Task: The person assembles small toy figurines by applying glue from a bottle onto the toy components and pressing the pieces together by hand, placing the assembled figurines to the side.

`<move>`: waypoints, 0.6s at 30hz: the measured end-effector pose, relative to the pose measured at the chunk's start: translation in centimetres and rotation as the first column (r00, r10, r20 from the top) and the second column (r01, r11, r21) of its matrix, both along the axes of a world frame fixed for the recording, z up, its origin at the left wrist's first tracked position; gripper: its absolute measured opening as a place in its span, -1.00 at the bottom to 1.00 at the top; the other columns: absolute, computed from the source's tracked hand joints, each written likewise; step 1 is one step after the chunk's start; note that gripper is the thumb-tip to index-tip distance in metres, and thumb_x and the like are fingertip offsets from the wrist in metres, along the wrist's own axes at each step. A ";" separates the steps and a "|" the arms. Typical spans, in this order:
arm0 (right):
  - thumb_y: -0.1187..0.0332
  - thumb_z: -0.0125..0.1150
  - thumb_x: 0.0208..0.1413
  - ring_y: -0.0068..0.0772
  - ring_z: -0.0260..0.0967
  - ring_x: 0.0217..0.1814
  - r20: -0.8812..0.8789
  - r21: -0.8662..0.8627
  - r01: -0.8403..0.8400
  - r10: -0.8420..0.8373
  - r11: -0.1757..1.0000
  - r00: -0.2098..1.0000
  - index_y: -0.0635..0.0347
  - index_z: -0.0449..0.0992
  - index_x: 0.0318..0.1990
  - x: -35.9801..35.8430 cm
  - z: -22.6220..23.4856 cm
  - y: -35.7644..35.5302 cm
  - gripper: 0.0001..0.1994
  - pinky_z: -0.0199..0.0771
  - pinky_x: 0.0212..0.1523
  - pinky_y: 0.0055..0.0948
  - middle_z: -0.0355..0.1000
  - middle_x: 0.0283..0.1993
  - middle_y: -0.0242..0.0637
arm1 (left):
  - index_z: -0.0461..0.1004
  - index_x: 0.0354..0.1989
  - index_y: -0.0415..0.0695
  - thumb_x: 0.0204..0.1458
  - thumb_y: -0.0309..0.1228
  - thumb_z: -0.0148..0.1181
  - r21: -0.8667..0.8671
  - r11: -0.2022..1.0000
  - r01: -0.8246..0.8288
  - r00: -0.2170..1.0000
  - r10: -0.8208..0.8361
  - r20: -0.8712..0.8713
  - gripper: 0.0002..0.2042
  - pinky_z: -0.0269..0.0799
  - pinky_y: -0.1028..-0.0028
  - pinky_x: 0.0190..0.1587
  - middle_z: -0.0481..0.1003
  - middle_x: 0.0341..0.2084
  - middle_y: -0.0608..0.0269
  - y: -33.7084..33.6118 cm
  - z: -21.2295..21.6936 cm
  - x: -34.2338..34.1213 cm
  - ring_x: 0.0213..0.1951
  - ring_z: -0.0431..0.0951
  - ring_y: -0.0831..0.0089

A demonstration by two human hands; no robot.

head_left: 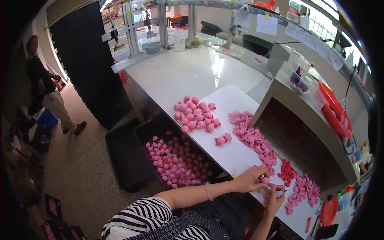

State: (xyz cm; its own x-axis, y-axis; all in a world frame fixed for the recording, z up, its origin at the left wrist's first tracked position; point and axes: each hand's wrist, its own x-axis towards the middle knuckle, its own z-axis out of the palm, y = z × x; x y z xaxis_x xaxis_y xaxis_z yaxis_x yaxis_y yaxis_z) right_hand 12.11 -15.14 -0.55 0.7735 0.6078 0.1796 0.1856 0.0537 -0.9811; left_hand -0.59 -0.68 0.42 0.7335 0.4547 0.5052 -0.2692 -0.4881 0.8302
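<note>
My left hand (250, 179) pinches a small round pink figure (265, 181) over the table's front edge. Close beside it, my right hand (273, 202) is closed round a thin stick-like tool (284, 191) with a bluish part; its kind is too small to tell. The two hands nearly meet at the figure. Beyond them lies a long heap of loose pink pieces (256, 141), with a small pile of red pieces (286, 172) and another pink heap (304, 191) to the right. Finished-looking pink-and-red figures (196, 115) stand grouped farther left, and a pair (223, 139) sits apart.
A black crate (176, 160) full of pink-and-red figures stands below the table's left edge. A grey hood-like box (308, 140) rises behind the heaps. An orange-handled tool (308, 225) lies at right. A person (52, 88) stands far left near a black curtain (88, 64).
</note>
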 end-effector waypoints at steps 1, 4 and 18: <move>0.37 0.25 0.21 -0.76 0.10 -0.64 -0.002 -0.039 -0.011 0.011 0.999 1.000 0.18 0.42 -0.31 0.4 -0.2 -0.2 -0.86 -0.01 -0.66 -0.72 0.37 -0.46 -0.45 | 0.45 -0.22 -0.08 -0.01 -0.31 0.35 0.006 1.000 -0.009 1.000 0.008 0.007 -0.75 0.29 0.25 -0.01 0.47 -0.26 0.17 0.0 0.0 -0.1 -0.12 0.44 0.11; 0.36 0.24 0.21 -0.80 0.05 -0.68 0.006 -0.003 -0.034 0.034 0.999 0.999 0.17 0.42 -0.29 1.5 -1.1 -0.8 -0.87 -0.08 -0.69 -0.73 0.34 -0.50 -0.45 | 0.45 -0.18 -0.09 0.04 -0.34 0.29 0.094 0.995 -0.025 0.999 0.027 -0.023 -0.78 0.27 0.21 0.01 0.47 -0.24 0.15 0.0 -0.2 -0.1 -0.12 0.43 0.10; 0.14 0.22 0.21 -0.19 0.50 -0.22 0.364 0.169 0.472 -0.500 0.865 0.786 0.37 0.51 -0.01 21.2 2.8 -22.4 -0.58 0.53 -0.15 -0.22 0.55 -0.18 -0.03 | 0.34 -0.05 -0.17 0.20 -0.40 -0.03 0.218 0.972 -0.088 0.991 0.108 -0.084 -0.80 0.28 0.13 -0.03 0.42 -0.19 -0.01 -0.8 -0.5 0.7 -0.14 0.42 0.02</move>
State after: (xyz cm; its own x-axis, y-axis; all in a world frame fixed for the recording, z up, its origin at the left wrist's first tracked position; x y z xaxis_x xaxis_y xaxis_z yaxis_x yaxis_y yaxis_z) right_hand 33.29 -37.55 2.24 0.8234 0.1461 0.5484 0.5627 -0.0850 -0.8223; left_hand 0.08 -1.48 -0.10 0.7397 0.4163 0.5288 -0.1365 -0.6766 0.7236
